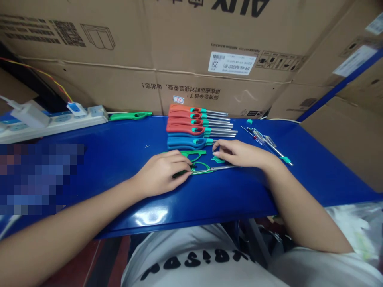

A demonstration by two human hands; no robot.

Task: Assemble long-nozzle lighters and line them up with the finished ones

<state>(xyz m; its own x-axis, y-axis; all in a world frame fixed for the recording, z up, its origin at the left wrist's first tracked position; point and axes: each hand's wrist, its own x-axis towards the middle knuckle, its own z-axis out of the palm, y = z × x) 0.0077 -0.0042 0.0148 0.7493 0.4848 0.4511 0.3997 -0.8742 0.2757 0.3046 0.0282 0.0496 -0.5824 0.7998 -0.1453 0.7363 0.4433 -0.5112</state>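
Green casing (209, 170), rod (226, 168) partly inside; left hand (167, 171) touching.

left hand (163, 172): palm down, back of the hand uppermost, pointing right
left fingers (179, 158): bent and lying close together, curled at the tips
left thumb (182, 181): on the near side, tip close to the fingertips, a dark gap behind it
left forearm (86, 221): stretched long from the lower left corner, bare, nearly in line with the hand
right hand (235, 152): slightly farther out, pointing left, wrist bent
right index finger (219, 142): arched over toward the thumb, tips near each other
right forearm (302, 203): bare, slanting up from the lower right
between the hands: a small space, fingertips facing
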